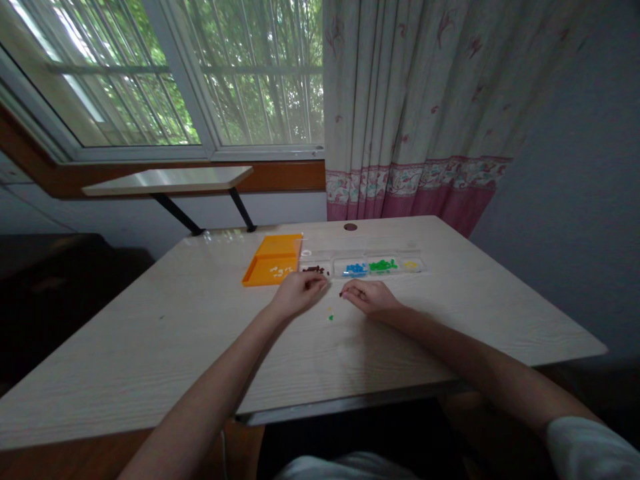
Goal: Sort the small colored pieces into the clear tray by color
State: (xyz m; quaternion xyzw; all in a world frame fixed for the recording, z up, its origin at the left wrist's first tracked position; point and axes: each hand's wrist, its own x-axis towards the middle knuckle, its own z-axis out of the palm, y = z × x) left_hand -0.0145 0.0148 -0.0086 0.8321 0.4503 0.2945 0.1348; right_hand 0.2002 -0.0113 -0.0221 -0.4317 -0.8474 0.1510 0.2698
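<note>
In a pinch, my right hand holds a small dark brown piece just above the table. My left hand is closed, fingertips together, in front of the dark brown pieces; what it grips, if anything, is too small to make out. Between and nearer than the hands lies a tiny green piece with a yellowish bit beside it. Beyond the hands, a clear plastic compartment tray contains blue pieces, green pieces and yellow pieces in separate sections.
An open orange case stands left of the tray, with several white pieces in its front half. The pale wooden table carries a raised shelf at the back left. Behind are a window and a curtain.
</note>
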